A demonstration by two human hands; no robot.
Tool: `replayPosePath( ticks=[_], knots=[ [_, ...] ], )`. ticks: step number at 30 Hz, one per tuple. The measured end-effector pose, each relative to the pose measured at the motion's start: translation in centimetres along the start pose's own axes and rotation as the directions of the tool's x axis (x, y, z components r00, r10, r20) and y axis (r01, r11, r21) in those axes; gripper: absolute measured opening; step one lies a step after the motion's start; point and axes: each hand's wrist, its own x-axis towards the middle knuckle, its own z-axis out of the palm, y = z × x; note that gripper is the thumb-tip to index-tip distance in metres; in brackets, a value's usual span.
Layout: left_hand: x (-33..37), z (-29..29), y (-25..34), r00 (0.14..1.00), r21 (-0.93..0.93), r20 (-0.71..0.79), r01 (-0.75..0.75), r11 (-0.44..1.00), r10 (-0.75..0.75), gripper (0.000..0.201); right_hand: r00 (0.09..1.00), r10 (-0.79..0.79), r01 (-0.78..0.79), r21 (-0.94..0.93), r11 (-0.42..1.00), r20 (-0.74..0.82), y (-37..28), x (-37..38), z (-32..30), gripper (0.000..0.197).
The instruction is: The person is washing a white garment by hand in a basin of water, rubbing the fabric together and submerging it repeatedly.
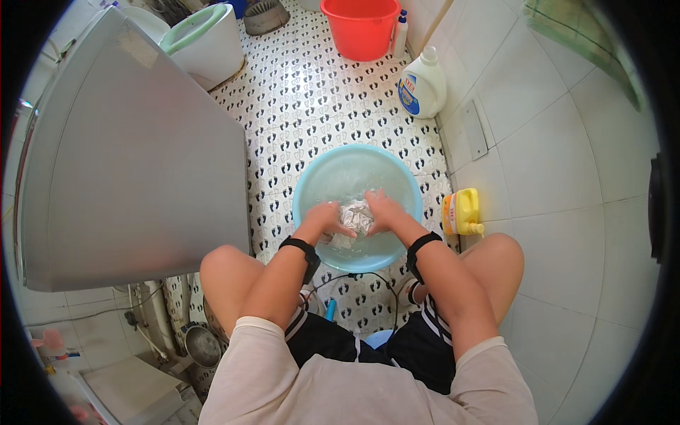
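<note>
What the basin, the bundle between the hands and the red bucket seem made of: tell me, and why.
Basin: likely plastic, smooth, softly glossy, with an even pale blue rim.
Crumpled whitish bundle: perhaps thin wet fabric; the sharp creases and silvery shine leave foil possible.
Red bucket: probably smooth plastic, by its solid colour and sheen.

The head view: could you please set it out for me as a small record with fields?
Hands: left hand and right hand at opposite sides of a crumpled whitish cloth; exact grip unclear
Container: light-blue round basin, holding water
Right of basin: yellow bottle
Farther ahead: white jug, red bucket
Left: large grey appliance
Floor: footprint-patterned tiles
</note>
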Motion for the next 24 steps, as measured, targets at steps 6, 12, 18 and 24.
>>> replayPosePath(
  ticks=[6,12,18,24],
  knots=[
    [-1.0,-1.4,-0.6,0.995,-0.134,-0.093,-0.058,0.989,0.046,0.065,1.0,0.026,-0.026,0.008,1.0,0.0,0.5,-1.7,-1.6,0.095],
    [-3.4,-3.8,2.4,0.884,-0.204,-0.429,-0.297,0.933,0.188,0.041,0.995,0.055,-0.054,0.012,0.998,-0.085,-1.0,-2.1,-2.2,0.065],
    [-3.6,-6.6,3.5,0.729,-0.208,-0.626,-0.499,0.841,0.277,0.034,0.785,-0.261,0.37,0.088,0.925,-0.562,-0.6,-0.3,-2.5,0.027],
    [-7.1,-10.3,3.9,0.749,-0.175,-0.612,-0.442,0.88,0.254,0.031,0.85,-0.127,0.35,0.368,0.862,-0.512,-2.5,-2.1,-7.1,0.021]
  ],
)
